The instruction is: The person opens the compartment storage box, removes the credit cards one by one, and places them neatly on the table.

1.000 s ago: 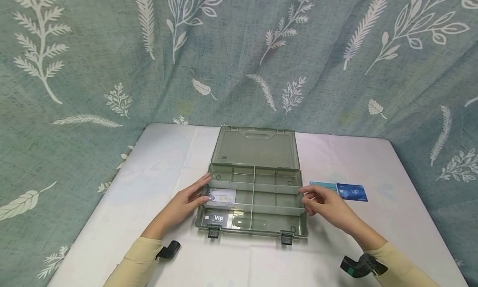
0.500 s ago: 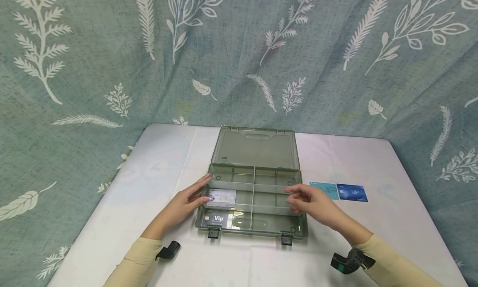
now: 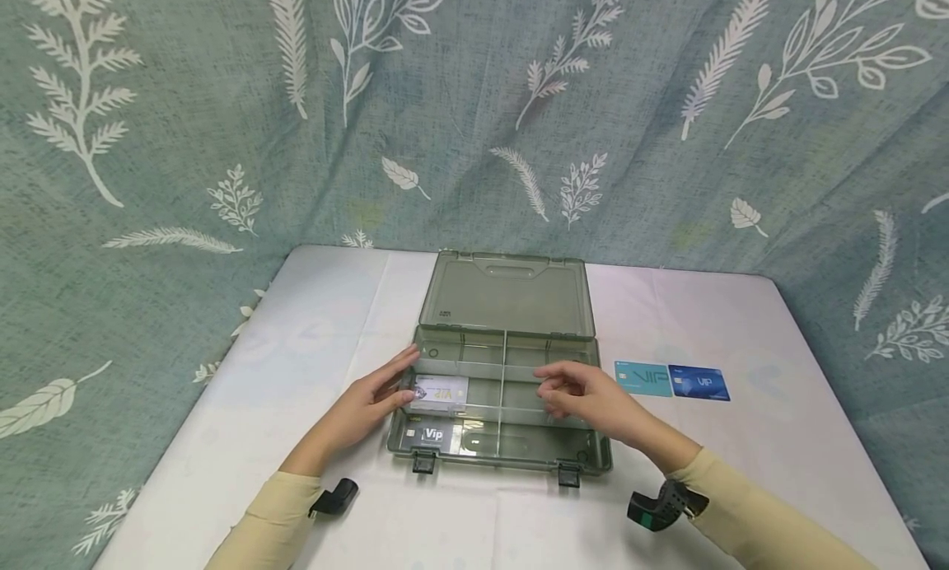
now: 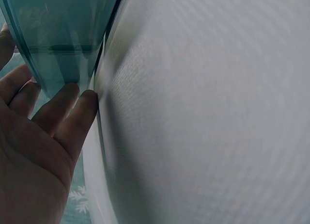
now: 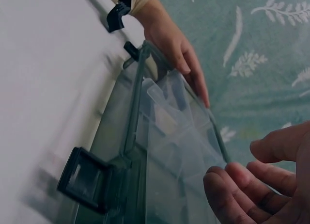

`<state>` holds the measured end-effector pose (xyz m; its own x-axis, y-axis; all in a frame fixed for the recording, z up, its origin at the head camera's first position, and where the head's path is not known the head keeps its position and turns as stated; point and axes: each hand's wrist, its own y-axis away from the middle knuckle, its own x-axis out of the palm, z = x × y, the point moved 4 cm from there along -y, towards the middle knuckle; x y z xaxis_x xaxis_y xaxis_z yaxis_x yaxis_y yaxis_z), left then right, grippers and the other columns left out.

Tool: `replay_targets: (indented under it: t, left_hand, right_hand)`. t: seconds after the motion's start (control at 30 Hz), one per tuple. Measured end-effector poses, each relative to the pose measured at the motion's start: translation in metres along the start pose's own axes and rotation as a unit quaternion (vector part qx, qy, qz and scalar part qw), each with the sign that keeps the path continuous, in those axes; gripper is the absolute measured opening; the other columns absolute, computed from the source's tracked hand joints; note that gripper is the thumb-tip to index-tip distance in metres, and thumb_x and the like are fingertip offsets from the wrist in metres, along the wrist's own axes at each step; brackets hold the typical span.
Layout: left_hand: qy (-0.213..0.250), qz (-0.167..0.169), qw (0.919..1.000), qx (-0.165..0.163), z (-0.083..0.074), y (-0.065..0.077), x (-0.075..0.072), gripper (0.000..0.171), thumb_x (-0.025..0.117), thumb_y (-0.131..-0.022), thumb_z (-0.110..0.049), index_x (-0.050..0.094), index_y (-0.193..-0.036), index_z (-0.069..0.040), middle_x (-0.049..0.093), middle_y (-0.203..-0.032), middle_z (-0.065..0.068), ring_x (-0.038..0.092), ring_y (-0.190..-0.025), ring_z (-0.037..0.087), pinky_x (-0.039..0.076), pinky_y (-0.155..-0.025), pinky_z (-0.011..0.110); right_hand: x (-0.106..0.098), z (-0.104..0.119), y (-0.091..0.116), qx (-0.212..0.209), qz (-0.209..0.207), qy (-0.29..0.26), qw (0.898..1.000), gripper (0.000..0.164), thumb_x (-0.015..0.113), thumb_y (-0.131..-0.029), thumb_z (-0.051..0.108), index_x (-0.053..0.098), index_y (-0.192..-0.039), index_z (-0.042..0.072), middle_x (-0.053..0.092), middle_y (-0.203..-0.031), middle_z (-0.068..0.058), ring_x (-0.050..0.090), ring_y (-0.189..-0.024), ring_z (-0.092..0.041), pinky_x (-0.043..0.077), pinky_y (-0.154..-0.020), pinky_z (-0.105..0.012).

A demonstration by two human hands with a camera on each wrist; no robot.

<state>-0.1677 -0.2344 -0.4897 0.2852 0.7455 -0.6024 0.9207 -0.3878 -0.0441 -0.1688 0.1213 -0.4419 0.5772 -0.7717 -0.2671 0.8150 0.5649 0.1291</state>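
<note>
A translucent green divided plastic box (image 3: 530, 464) lies with its lid (image 3: 507, 294) folded back. My left hand (image 3: 366, 401) rests against the box's left side, its fingers fairly straight; in the left wrist view the fingertips touch the wall (image 4: 63, 30). Over the right middle compartment is my right hand (image 3: 582, 397), fingers loosely bent, thumb apart from them in the right wrist view, nothing between. In the left middle compartment lies a white VIP card (image 3: 441, 393). A dark Vip card (image 3: 430, 434) lies in the front left one.
Right of the box, a teal VIP card (image 3: 641, 378) and a blue VIP card (image 3: 699, 383) lie side by side on the white tablecloth (image 3: 474, 520). Two dark latches, one the right latch (image 3: 569, 474), stick out from the box's front. Leaf-patterned fabric (image 3: 474, 125) hangs behind.
My right hand has moved left, from the box's right edge to over its right middle compartment, uncovering the teal card. My left hand stays in place.
</note>
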Motion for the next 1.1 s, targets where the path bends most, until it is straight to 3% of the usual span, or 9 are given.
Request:
replay_targets:
  t: [0.3, 0.47, 0.6, 0.87, 1.03, 1.1]
  left_hand:
    - [0.001, 0.001, 1.0, -0.001, 0.0, 0.0, 0.0, 0.066, 0.064, -0.102, -0.033, 0.036, -0.16, -0.017, 0.023, -0.168, -0.006, 0.028, -0.151, 0.024, 0.027, -0.122, 0.043]
    - [0.0, 0.001, 1.0, -0.003, 0.001, 0.0, 0.0, 0.066, 0.063, -0.102, -0.034, 0.036, -0.16, -0.018, 0.023, -0.168, -0.006, 0.028, -0.151, 0.024, 0.028, -0.122, 0.043]
    - [0.0, 0.001, 1.0, -0.003, 0.001, 0.0, 0.0, 0.067, 0.063, -0.101, -0.036, 0.036, -0.16, -0.019, 0.023, -0.168, -0.007, 0.028, -0.151, 0.023, 0.027, -0.122, 0.044]
    - [0.006, 0.003, 1.0, 0.0, 0.0, 0.0, 0.0, 0.066, 0.064, -0.102, -0.033, 0.036, -0.16, -0.018, 0.023, -0.168, -0.006, 0.027, -0.151, 0.024, 0.028, -0.122, 0.041]
    - [0.004, 0.002, 1.0, 0.0, 0.001, 0.0, 0.0, 0.066, 0.064, -0.101, -0.034, 0.037, -0.16, -0.018, 0.024, -0.168, -0.004, 0.027, -0.152, 0.024, 0.029, -0.122, 0.04]
    - [0.006, 0.002, 1.0, 0.0, 0.002, 0.0, 0.001, 0.066, 0.064, -0.101, -0.034, 0.037, -0.159, -0.017, 0.024, -0.168, -0.004, 0.027, -0.151, 0.024, 0.029, -0.121, 0.04]
  right_hand:
    - [0.009, 0.01, -0.014, -0.007, 0.003, 0.02, 1.0, 0.044, 0.061, -0.105, 0.02, 0.054, -0.142, -0.002, 0.065, -0.12, -0.025, 0.07, -0.098, -0.037, 0.062, -0.087, -0.044]
    - [0.013, 0.012, -0.024, -0.019, 0.015, 0.008, 1.0, 0.044, 0.058, -0.105, 0.012, 0.05, -0.144, -0.007, 0.062, -0.124, -0.028, 0.068, -0.103, -0.041, 0.062, -0.088, -0.036]
    - [0.02, 0.015, -0.032, -0.011, 0.023, 0.004, 1.0, 0.044, 0.057, -0.105, 0.012, 0.049, -0.146, -0.003, 0.062, -0.127, -0.026, 0.067, -0.108, -0.039, 0.062, -0.09, -0.034]
    - [0.037, 0.026, -0.046, -0.005, 0.057, -0.021, 0.998, 0.047, 0.059, -0.105, 0.014, 0.048, -0.147, -0.003, 0.059, -0.135, -0.027, 0.064, -0.117, -0.042, 0.059, -0.098, -0.039]
    - [0.049, 0.03, -0.054, 0.031, 0.091, -0.055, 0.994, 0.055, 0.058, -0.105, 0.019, 0.041, -0.15, -0.007, 0.051, -0.147, -0.026, 0.059, -0.125, -0.04, 0.053, -0.107, -0.041]
    - [0.052, 0.031, -0.057, 0.051, 0.103, -0.093, 0.989, 0.059, 0.057, -0.106, 0.018, 0.034, -0.151, -0.013, 0.043, -0.152, -0.03, 0.054, -0.131, -0.042, 0.049, -0.111, -0.042]
